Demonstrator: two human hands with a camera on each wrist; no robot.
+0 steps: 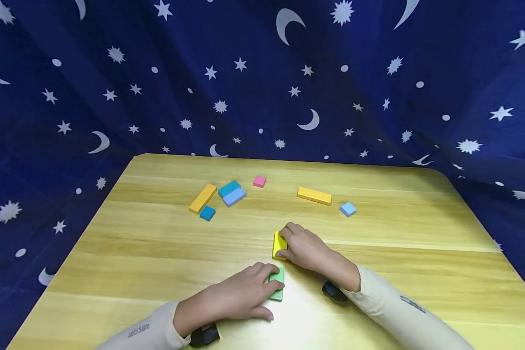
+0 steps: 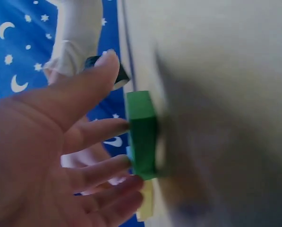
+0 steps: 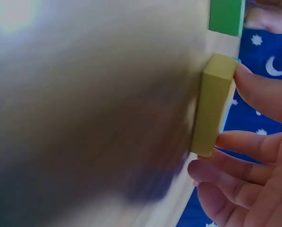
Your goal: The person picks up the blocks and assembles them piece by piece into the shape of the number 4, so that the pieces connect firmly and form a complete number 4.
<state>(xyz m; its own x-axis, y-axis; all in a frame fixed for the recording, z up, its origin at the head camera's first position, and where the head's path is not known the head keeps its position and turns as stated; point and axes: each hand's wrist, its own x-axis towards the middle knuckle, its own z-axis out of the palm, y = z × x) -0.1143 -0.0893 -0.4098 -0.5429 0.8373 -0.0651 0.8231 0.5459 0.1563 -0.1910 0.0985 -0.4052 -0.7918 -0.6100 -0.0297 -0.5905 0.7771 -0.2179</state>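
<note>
A yellow block (image 1: 278,246) lies flat near the middle of the wooden table. My right hand (image 1: 306,249) pinches it between the thumb at its near end and a finger at its far end; the right wrist view shows the same yellow block (image 3: 211,104). Just nearer to me lies a green block (image 1: 277,284), with a small gap between the two. Fingertips of my left hand (image 1: 245,293) touch the green block's top, while the thumb stands apart from it. In the left wrist view, the green block (image 2: 142,137) rests on the table.
Farther back on the left are an orange block (image 1: 203,198), a small blue block (image 1: 207,213), a teal block (image 1: 229,188) and a periwinkle block (image 1: 234,197). Behind them sits a pink block (image 1: 259,181). Another orange block (image 1: 314,195) and a light blue block (image 1: 347,209) lie right.
</note>
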